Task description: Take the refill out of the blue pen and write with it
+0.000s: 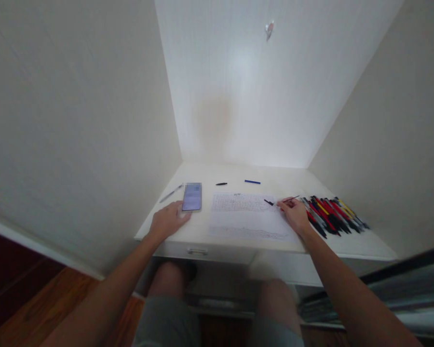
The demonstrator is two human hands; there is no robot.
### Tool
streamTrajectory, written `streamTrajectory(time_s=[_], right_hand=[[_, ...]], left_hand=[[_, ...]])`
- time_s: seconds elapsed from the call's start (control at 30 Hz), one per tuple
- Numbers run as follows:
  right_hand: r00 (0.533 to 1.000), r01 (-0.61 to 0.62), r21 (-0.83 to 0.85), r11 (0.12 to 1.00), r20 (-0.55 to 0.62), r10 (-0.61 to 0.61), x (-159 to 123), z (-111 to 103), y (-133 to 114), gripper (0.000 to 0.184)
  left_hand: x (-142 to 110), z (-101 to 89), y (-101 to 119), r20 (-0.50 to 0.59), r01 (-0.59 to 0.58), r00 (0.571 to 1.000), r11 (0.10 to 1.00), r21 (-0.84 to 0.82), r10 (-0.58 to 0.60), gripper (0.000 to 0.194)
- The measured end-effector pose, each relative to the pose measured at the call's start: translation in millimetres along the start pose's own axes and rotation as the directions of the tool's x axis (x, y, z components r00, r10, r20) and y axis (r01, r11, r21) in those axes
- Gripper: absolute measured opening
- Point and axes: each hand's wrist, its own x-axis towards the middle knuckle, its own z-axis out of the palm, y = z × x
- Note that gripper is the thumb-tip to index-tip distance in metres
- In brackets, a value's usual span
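My left hand rests on the white desk with its fingers apart, at the lower left corner of a phone with a lit screen. Over the right side of a sheet of handwritten paper, my right hand is closed in a pinch. A thin dark stick, perhaps a pen or its refill, sticks out from the fingers to the right. Just left of the fingertips is a small black piece; I cannot tell whether it is held or lies on the paper.
Several red, black, grey and yellow pens lie in a row at the right. Behind the paper are a short black pen part and a blue pen. A clear pen lies left of the phone. White walls enclose the desk.
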Motion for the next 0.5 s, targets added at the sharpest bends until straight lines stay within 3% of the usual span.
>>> streamTrajectory(time_s=[0.3, 0.4, 0.5], right_hand=[[0.999, 0.014, -0.050, 0.999, 0.034, -0.013, 1, -2, 3, 0.032], [1.000, 0.010, -0.066, 0.998, 0.028, -0.008, 0, -2, 2, 0.030], [1.000, 0.007, -0.077, 0.997, 0.022, -0.005, 0, -3, 0, 0.029]], left_hand=[[5, 1.9, -4, 0.014, 0.022, 1.000, 0.999, -0.039, -0.022, 0.048], [7, 2.5, -5, 0.024, 0.005, 1.000, 0.999, -0.050, -0.004, 0.055], [15, 2.7, -2, -0.046, 0.001, 0.999, 0.999, -0.054, -0.004, 0.068]])
